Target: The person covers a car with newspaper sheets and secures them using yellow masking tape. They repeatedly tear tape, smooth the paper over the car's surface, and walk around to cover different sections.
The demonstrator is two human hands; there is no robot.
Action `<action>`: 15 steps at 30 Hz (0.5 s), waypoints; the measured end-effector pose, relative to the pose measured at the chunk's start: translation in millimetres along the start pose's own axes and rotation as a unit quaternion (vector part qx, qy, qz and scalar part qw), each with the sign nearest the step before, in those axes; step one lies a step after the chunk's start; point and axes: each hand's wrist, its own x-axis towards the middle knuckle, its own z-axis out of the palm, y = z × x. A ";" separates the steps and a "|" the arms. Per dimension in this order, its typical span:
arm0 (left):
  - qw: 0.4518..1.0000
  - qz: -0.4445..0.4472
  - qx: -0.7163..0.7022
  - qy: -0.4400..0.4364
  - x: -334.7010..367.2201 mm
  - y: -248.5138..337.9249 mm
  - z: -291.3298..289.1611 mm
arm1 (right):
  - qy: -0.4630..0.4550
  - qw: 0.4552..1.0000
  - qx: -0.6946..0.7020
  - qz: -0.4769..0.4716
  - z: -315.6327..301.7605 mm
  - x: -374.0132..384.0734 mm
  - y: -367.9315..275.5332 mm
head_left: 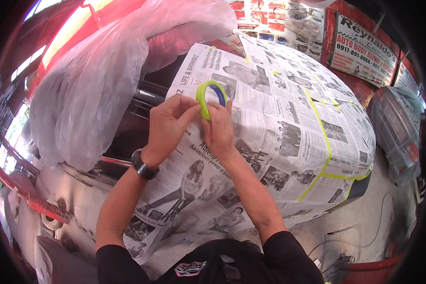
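A roll of bright yellow-green masking tape [201,97] with a blue inner core is held up in front of me. My right hand [218,130] grips its lower right side, with fingers around the ring. My left hand [169,124], with a dark watch on its wrist, is closed in a pinch at the roll's lower left edge; what lies between its fingertips is too small to make out. Under both hands, newspaper sheets [288,109] cover the front of a car. Strips of the same tape [327,146] run across the paper at the right.
Clear plastic sheeting [90,90] drapes over the car at the left, beside an uncovered dark body panel [128,116]. A plastic-wrapped car part [396,128] stands at the far right. A thin cable [371,244] lies on the concrete floor [355,227]. Signs [364,47] hang behind.
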 end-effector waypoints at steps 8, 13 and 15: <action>0.963 0.120 0.242 0.009 -8.3 -3.5 2.5 | 0.011 1.000 -0.012 0.011 4.5 0.7 1.8; 0.999 0.016 0.027 0.040 -8.1 -1.9 8.5 | 0.020 1.000 0.003 0.012 3.4 2.4 -2.1; 0.999 0.006 0.032 0.032 -6.3 -3.8 7.7 | 0.019 1.000 0.008 0.012 2.3 2.1 -0.6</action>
